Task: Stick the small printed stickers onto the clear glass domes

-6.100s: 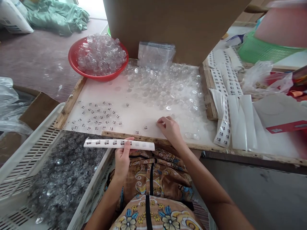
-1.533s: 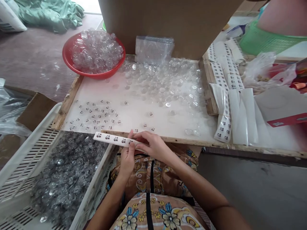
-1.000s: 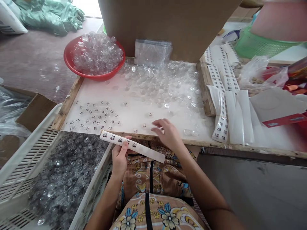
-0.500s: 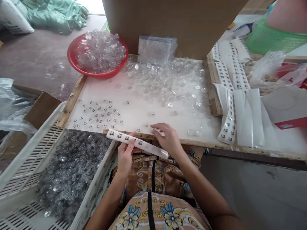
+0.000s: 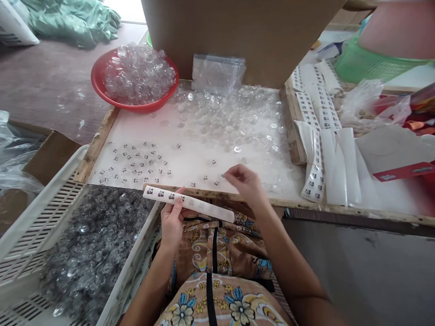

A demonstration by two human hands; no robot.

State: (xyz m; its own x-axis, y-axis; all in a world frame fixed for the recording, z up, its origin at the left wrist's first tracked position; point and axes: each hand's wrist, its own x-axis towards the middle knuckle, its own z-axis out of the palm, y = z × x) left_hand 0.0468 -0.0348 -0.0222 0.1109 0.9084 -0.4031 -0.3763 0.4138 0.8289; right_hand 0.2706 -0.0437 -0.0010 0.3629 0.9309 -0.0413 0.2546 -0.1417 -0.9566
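My left hand (image 5: 172, 222) pinches a white strip (image 5: 204, 207) printed with small panda stickers at its left part; its right part is bare. Over the white board (image 5: 190, 158), near its front edge, my right hand (image 5: 243, 181) is closed, thumb and finger pinching a small dark sticker (image 5: 224, 175). Several clear discs with panda prints lie at the board's left, and a few more lie just left of my right hand, such as one panda disc (image 5: 216, 183). Plain clear discs (image 5: 234, 117) are spread over the back and right of the board.
A red bowl (image 5: 94, 81) heaped with clear discs stands at the back left. Below left, a white crate (image 5: 20, 253) holds many printed discs. Sticker strips (image 5: 314, 172) hang over a wooden rail at right. A cardboard panel (image 5: 238, 31) rises behind the board.
My right hand has moved right and up from the panda disc at the front edge, now with a sticker between its fingertips. The strip shows one panda fewer.
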